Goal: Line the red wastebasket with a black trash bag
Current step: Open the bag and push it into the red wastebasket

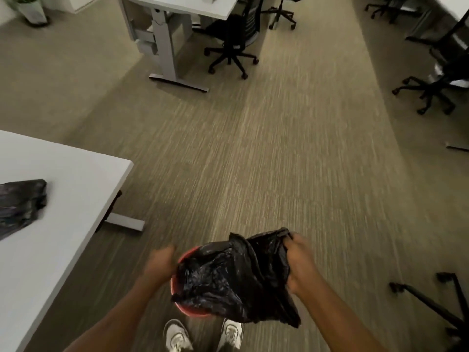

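The red wastebasket [177, 292] stands on the carpet just ahead of my shoes, and only parts of its rim show. A crumpled black trash bag [233, 278] lies over its mouth and spills past the right side. My left hand [160, 262] is at the basket's left rim, fingers curled on the bag's edge; it is blurred. My right hand [300, 262] grips the bag's right edge, held out beyond the basket.
A white desk [66, 199] at the left carries a folded stack of black bags [20, 207]. Another desk [177, 11] and black office chairs [233, 44] stand farther back. A chair base [436, 301] is close on the right. Open carpet lies ahead.
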